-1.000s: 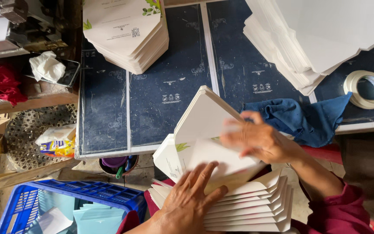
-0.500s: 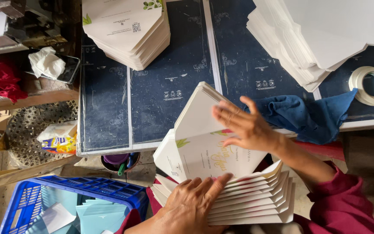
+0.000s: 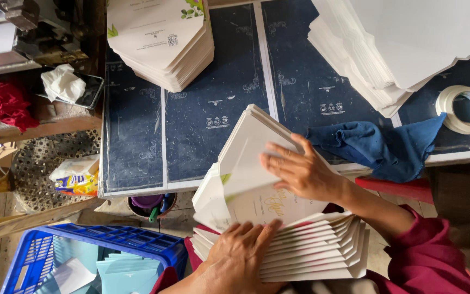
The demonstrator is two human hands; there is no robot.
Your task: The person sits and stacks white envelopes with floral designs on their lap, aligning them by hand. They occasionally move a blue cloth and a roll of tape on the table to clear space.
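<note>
Right hand (image 3: 305,171) presses flat on the lifted card (image 3: 251,158), fingers spread; left hand (image 3: 240,256) pins the fanned stack (image 3: 311,247). Cards seem light, stiff, slippery; better held at edges.

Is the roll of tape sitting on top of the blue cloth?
No, the tape lies on the dark table, beside the blue cloth.

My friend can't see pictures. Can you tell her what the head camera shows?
Two hands work a fanned stack of white paper envelopes: the right hand presses a raised flap, the left hand steadies the stack. Behind lie a blue cloth and a tape roll.
</note>
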